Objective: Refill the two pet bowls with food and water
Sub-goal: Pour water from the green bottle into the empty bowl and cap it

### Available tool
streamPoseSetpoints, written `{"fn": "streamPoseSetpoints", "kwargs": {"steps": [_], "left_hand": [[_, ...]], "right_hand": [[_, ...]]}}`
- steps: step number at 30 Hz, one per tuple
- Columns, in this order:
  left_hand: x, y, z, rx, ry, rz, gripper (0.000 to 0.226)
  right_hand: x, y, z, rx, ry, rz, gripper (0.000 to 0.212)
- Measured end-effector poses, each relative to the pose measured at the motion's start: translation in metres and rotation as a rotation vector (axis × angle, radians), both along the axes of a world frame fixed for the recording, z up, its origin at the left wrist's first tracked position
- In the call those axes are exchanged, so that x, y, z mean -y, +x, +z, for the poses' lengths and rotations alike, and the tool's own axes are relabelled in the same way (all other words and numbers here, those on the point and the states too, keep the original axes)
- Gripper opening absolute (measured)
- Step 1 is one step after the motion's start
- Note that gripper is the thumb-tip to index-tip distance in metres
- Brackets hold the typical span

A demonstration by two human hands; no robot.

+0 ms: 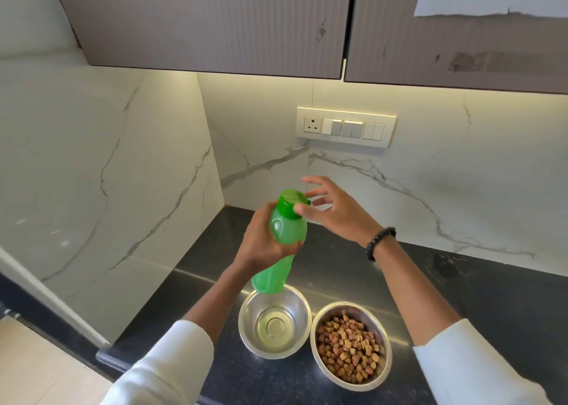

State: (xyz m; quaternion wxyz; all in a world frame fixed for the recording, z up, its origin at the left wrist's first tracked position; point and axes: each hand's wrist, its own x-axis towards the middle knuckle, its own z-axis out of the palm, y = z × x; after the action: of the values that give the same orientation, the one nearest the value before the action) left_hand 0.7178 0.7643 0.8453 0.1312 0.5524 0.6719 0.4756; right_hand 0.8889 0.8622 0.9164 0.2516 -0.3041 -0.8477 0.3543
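Gripped in your left hand (261, 238): green bottle (278, 244), fingers curled round its middle, bottle tilted, base over the far rim of the left bowl. Your right hand (332, 208) holds nothing; fingers spread, thumb touching the green cap (290, 203). Nearest you, two steel bowls just beside each other on the black counter (445, 284): left bowl (273, 321) with clear water, right bowl (352, 344) with brown kibble (350, 349). Bead bracelet (379, 242) on right wrist. Farther back: marble wall, switch panel (345, 127), cabinets (215, 20) overhead.
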Motion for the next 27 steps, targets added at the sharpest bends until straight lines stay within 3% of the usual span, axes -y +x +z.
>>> {"fn": "streamPoseSetpoints", "kwargs": {"steps": [2,5,10,12,15,19,22,25,27], "left_hand": [[-0.005,0.012,0.000,0.007,0.006,-0.055,0.080],[-0.012,0.020,-0.005,0.025,0.002,-0.092,0.080],[-0.018,0.013,-0.008,-0.043,-0.058,-0.203,0.090],[-0.019,0.009,-0.009,-0.053,-0.062,-0.203,0.090],[-0.019,-0.006,-0.011,-0.051,-0.068,-0.153,0.090],[-0.013,-0.027,-0.015,-0.021,-0.069,-0.068,0.090],[-0.007,-0.037,-0.021,-0.020,-0.076,-0.007,0.091],[-0.001,-0.041,-0.030,-0.048,-0.115,0.015,0.092],[0.001,-0.040,-0.034,-0.052,-0.125,0.026,0.091]], "right_hand": [[0.014,-0.014,-0.005,0.106,0.143,0.028,0.072],[0.014,-0.014,0.000,0.119,0.246,-0.037,0.056],[0.002,0.010,0.008,0.039,0.072,0.117,0.054],[-0.002,0.015,0.008,-0.081,-0.021,0.131,0.052],[-0.012,0.016,0.003,-0.288,-0.139,0.036,0.049],[-0.026,0.003,-0.051,-0.333,-0.378,-0.171,0.069],[-0.030,-0.004,-0.114,-0.202,-0.493,-0.330,0.068],[-0.021,-0.005,-0.176,0.077,-0.445,-0.400,0.055],[-0.011,-0.007,-0.208,0.163,-0.486,-0.430,0.053]]}}
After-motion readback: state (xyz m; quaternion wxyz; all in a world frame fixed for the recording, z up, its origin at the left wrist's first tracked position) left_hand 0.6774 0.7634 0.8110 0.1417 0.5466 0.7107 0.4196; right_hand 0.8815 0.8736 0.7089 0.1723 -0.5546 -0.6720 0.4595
